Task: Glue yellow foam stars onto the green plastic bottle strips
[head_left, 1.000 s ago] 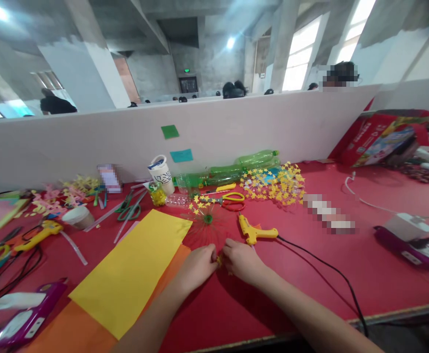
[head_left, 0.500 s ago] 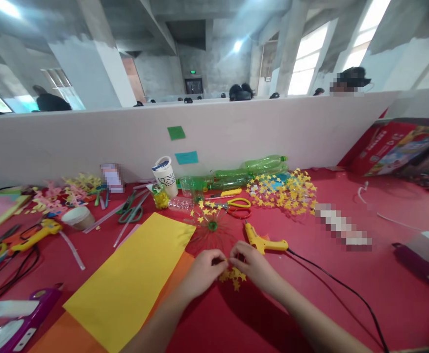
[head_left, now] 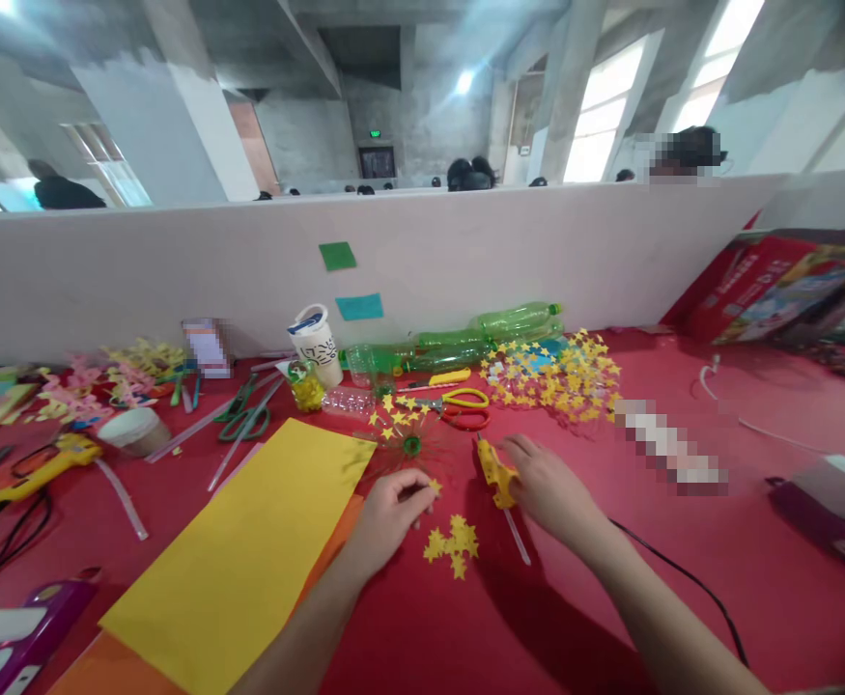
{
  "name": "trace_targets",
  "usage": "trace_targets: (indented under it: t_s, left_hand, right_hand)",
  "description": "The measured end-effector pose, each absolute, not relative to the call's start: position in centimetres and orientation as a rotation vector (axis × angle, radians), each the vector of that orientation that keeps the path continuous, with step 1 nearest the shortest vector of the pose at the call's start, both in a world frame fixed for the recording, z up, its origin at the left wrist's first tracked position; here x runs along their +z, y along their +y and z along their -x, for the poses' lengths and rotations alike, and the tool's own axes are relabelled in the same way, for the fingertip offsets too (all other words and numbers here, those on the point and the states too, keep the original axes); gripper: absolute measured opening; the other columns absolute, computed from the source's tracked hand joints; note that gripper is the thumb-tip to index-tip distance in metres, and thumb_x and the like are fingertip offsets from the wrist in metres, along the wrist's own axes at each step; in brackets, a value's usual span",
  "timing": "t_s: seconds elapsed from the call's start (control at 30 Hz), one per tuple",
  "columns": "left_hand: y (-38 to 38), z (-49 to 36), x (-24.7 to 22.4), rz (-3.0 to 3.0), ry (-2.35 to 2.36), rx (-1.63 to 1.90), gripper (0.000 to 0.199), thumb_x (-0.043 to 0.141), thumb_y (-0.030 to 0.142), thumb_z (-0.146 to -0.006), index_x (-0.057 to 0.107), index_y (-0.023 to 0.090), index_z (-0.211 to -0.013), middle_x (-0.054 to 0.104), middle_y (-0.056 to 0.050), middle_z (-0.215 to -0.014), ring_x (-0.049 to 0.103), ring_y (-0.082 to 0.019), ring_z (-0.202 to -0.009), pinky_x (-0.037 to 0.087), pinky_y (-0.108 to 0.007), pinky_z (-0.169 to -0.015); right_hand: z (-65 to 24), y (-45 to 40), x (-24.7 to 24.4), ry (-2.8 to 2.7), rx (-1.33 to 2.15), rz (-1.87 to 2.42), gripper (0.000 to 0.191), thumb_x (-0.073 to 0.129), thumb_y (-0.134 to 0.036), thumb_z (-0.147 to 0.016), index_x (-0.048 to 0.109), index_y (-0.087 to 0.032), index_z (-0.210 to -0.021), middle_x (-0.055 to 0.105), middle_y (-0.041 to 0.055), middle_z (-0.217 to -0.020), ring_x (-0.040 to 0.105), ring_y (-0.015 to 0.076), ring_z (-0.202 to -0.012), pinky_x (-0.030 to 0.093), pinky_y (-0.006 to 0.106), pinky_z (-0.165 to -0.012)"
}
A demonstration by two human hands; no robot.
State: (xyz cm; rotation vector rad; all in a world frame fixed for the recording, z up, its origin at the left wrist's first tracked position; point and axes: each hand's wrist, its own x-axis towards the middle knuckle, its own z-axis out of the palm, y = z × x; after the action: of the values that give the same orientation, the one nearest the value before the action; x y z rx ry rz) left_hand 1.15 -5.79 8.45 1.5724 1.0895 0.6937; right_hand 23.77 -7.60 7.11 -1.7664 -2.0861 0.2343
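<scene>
Between thumb and fingers my left hand (head_left: 387,516) pinches a small yellow paper star (head_left: 435,486). My right hand (head_left: 556,490) is closed around the handle of a yellow glue gun (head_left: 492,473), whose nozzle points away from me and whose clear glue stick (head_left: 516,539) sticks out behind. A small heap of yellow stars (head_left: 457,542) lies on the red table (head_left: 422,637) between my forearms. Just beyond my left hand is a cut green bottle piece (head_left: 411,445), splayed into thin strips, several of them tipped with yellow stars.
Yellow paper (head_left: 248,550) covers orange sheets on the left. Behind lie red-and-yellow-handled pliers (head_left: 465,407), a yellow cutter (head_left: 451,377), green bottles (head_left: 458,349), a white cup (head_left: 317,347) and a star-tipped bunch (head_left: 567,381). The glue gun's black cord (head_left: 690,569) runs right.
My right hand has left the star and moved right onto the glue gun, which has turned. My left hand keeps a star, while the heap stays on the table.
</scene>
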Motion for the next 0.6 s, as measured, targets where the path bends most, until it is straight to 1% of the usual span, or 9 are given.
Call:
trace_targets:
  t_s: [0.07,0.1,0.23,0.3,0.37,0.47,0.5,0.6]
  left_hand:
    - [-5.4,-0.9,8.6,-1.582,1.089,0.738,0.021,0.048,0.034,-0.079,0.056,0.017,-0.069,0.053,0.003,-0.062,0.044,-0.009,-0.051,0.033,-0.02,-0.05]
    - [-5.2,-0.8,8.7,-1.583,1.089,0.76,0.021,0.048,0.034,-0.08,0.056,0.017,-0.07,0.053,0.003,-0.062,0.044,-0.008,-0.051,0.033,-0.02,-0.05]
    - [-4.6,-1.0,9.5,-1.56,1.085,0.83,0.021,0.049,0.034,-0.08,0.056,0.017,-0.071,0.054,0.003,-0.061,0.044,-0.007,-0.049,0.033,-0.019,-0.047]
    - [-4.3,-1.1,10.1,-1.531,1.082,0.865,0.02,0.05,0.033,-0.08,0.056,0.016,-0.071,0.054,0.003,-0.06,0.043,-0.007,-0.047,0.032,-0.018,-0.046]
    - [-4.0,-1.0,10.6,-1.496,1.077,0.897,0.019,0.05,0.033,-0.079,0.057,0.016,-0.073,0.054,0.003,-0.06,0.042,-0.007,-0.046,0.031,-0.018,-0.044]
    - [-3.6,-0.6,10.6,-1.435,1.065,0.95,0.021,0.05,0.035,-0.08,0.058,0.015,-0.077,0.055,0.001,-0.064,0.042,-0.006,-0.046,0.029,-0.017,-0.041]
    - [-3.5,-0.4,10.3,-1.411,1.068,0.975,0.022,0.05,0.035,-0.08,0.058,0.015,-0.078,0.056,0.001,-0.065,0.041,-0.006,-0.046,0.028,-0.017,-0.04]
    - [-3.4,0.1,9.1,-1.354,1.12,1.07,0.023,0.05,0.037,-0.08,0.058,0.015,-0.08,0.055,0.001,-0.065,0.039,-0.005,-0.044,0.027,-0.017,-0.039]
  right_hand:
    - [-25.2,-7.3,6.0,-2.159,0.131,2.011,0.041,0.045,-0.002,-0.063,0.057,-0.013,-0.101,0.056,0.0132,-0.104,0.051,0.026,-0.096,0.035,0.034,-0.08]
    - [-25.6,-7.3,5.3,-2.167,0.135,2.031,0.039,0.046,-0.003,-0.063,0.058,-0.012,-0.099,0.057,0.0135,-0.101,0.052,0.0261,-0.094,0.036,0.034,-0.079]
    - [-25.5,-7.0,3.8,-2.171,0.148,2.017,0.03,0.045,-0.005,-0.064,0.059,-0.013,-0.089,0.057,0.0111,-0.094,0.053,0.022,-0.089,0.037,0.029,-0.076]
    - [-25.6,-6.9,4.1,-2.098,0.195,1.945,0.028,0.045,-0.007,-0.064,0.057,-0.014,-0.088,0.056,0.0094,-0.094,0.053,0.0191,-0.084,0.038,0.027,-0.075]
    - [-25.9,-6.9,4.9,-1.936,0.32,1.804,0.028,0.046,-0.01,-0.066,0.054,-0.014,-0.092,0.056,0.007,-0.092,0.054,0.0174,-0.08,0.04,0.026,-0.071]
    - [-25.7,-6.8,6.7,-1.695,0.584,1.568,0.023,0.05,-0.019,-0.072,0.052,-0.016,-0.094,0.057,0.002,-0.08,0.054,0.0159,-0.069,0.042,0.025,-0.061]
    - [-25.2,-6.8,7.3,-1.643,0.636,1.517,0.021,0.052,-0.023,-0.073,0.053,-0.017,-0.092,0.058,0.0012,-0.078,0.053,0.0153,-0.067,0.042,0.024,-0.059]
    - [-22.9,-7.0,8.6,-1.564,0.741,1.383,0.022,0.058,-0.032,-0.075,0.056,-0.017,-0.09,0.061,0.0025,-0.08,0.054,0.0141,-0.064,0.043,0.024,-0.057]
